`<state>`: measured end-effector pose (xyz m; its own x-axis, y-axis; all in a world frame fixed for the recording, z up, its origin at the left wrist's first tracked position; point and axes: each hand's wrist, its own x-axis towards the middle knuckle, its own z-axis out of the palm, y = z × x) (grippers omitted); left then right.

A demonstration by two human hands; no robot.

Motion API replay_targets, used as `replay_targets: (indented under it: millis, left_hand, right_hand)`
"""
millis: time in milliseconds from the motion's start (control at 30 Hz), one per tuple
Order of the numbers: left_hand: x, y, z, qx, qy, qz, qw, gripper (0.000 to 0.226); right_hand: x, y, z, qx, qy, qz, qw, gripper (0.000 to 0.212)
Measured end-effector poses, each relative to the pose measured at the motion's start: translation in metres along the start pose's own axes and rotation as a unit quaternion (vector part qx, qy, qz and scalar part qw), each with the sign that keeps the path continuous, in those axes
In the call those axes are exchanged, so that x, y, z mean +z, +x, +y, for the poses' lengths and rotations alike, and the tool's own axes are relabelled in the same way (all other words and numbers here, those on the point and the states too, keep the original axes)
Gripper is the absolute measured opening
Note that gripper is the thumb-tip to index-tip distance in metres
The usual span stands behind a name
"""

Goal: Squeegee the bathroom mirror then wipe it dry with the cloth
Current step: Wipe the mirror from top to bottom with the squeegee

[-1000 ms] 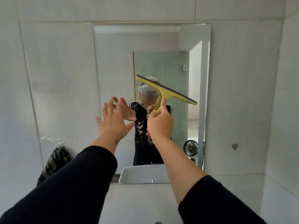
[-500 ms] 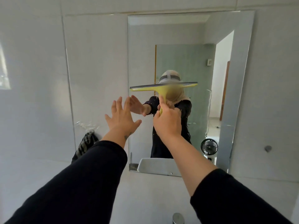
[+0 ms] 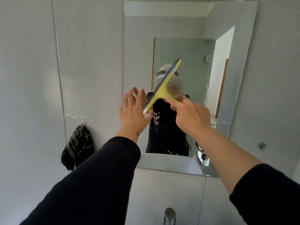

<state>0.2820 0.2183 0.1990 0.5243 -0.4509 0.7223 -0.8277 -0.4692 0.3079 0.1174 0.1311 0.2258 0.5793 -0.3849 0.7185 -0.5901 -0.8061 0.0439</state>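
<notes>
Single head view, close, facing mirror [image 3: 186,30] on wall, tilted slightly upward, arms reaching forward.

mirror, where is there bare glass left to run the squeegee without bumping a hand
On the mirror, the glass is bare along the top, above the squeegee, and down the right side past the right hand. The middle and left edge are crowded: the left hand is raised by the blade's lower end.

Glossy mirror [image 3: 186,26]; plastic squeegee [image 3: 162,88]
</notes>
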Motion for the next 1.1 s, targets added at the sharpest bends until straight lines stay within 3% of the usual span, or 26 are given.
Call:
replay_targets:
  millis: [400, 667, 800, 1100]
  left_hand:
    - [0.034, -0.011, 0.044, 0.014, 0.001, -0.034, 0.999, 0.095]
    - [0.047, -0.011, 0.042, 0.028, 0.011, -0.006, 1.000, 0.094]
    - [0.049, -0.012, 0.038, 0.038, -0.008, 0.005, 0.999, 0.092]
    - [0.047, -0.009, 0.032, 0.038, -0.017, -0.008, 0.999, 0.096]
  right_hand:
    - [-0.017, -0.039, 0.076, 0.088, -0.021, -0.024, 0.996, 0.067]
    - [0.005, -0.064, 0.092, 0.159, 0.083, 0.013, 0.984, 0.059]
    - [0.026, -0.072, 0.078, 0.225, 0.215, 0.051, 0.949, 0.057]
    - [0.045, -0.076, 0.025, 0.321, 0.393, 0.105, 0.855, 0.059]
